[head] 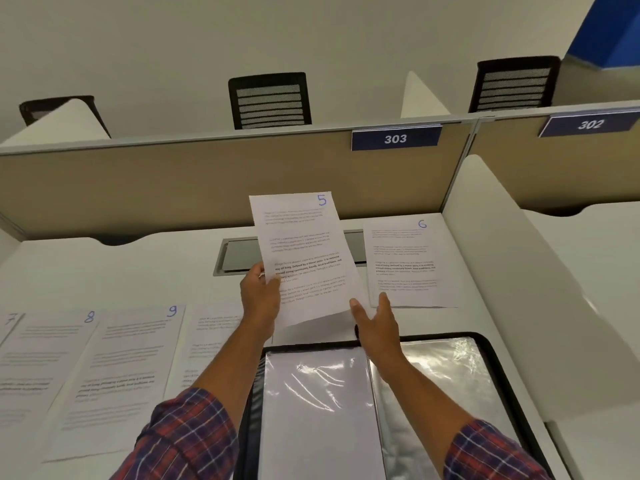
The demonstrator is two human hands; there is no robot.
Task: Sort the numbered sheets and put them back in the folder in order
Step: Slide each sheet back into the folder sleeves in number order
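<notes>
The left hand (pixel 259 299) pinches sheet 5 (pixel 304 251) by its left edge, above the open folder (pixel 318 410) beneath both forearms. The right hand (pixel 374 323) is released, fingers straight at the sheet's lower corner.

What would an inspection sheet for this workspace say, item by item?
Surface: white desk, grey hatch set in it.
Job's things: sheet 5 held up; sheet 6 flat at right; sheet 7, sheet 8, sheet 9 flat at left; another sheet, number hidden; open folder with clear sleeves nearest.
Clutter: nothing seen.
Hands: left hand pinches sheet 5's left edge; right hand open by its lower corner.
Cables: nothing seen.
Surroundings: beige partition, label 303, mesh chairs beyond.
</notes>
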